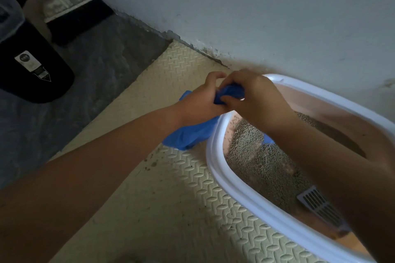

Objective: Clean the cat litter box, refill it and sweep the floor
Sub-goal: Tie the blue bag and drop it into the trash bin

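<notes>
A white-rimmed litter box (215, 156) with pink inner walls sits at the right against the wall, holding grey litter (263, 162). A grey slotted scoop (320, 205) lies in the litter near the front. Above the box's far left rim, my left hand (201, 100) and my right hand (254, 96) both grip the bunched top of a blue plastic bag (188, 136). The bag's body hangs below my left wrist, just outside the rim. A bit of blue also shows inside the box under my right forearm.
The box stands on a cream embossed foam mat (171, 198) with scattered litter grains near the rim. Dark grey floor (85, 70) lies to the left. A black bin (32, 66) stands at the far left, with a dustpan-like object (53, 4) behind it. The wall (235, 6) runs along the back.
</notes>
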A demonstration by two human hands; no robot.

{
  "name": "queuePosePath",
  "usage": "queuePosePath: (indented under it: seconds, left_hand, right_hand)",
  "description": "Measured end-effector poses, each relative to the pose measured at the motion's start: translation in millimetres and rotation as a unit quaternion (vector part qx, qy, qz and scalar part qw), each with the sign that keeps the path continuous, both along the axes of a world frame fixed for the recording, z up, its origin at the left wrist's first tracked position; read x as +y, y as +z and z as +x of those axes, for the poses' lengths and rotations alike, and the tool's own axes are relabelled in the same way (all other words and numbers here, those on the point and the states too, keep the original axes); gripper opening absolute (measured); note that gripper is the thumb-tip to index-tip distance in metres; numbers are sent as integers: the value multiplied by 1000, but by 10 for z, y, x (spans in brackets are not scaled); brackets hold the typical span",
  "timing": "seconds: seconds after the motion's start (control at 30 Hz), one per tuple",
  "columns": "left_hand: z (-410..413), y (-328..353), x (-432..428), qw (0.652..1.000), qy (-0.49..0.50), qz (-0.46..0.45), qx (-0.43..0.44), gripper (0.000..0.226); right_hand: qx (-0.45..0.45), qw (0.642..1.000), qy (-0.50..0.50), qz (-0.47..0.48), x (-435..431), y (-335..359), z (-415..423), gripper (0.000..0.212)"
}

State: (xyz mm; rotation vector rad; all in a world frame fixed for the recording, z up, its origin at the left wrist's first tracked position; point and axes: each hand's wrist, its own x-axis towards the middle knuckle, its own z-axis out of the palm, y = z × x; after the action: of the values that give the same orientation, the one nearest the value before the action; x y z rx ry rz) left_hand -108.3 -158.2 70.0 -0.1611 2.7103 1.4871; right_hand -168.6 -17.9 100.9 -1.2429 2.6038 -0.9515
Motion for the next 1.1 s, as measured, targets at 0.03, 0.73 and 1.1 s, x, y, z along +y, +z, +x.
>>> queuePosePath:
  seconds: [0.03, 0.73, 1.1]
  left_hand:
    - [5, 2, -14, 1000, 2, 20, -6, 73]
    - [-101, -593, -118, 987, 89, 69, -116, 19]
    - [-84, -213, -277, 985, -8, 112, -130, 19]
  right_hand:
    - [-8, 1000, -20, -6, 9, -3, -10, 18]
    - [137, 988, -61, -48, 269, 40, -54, 51]
    - [454, 850, 132, 232, -120, -212, -284, 43]
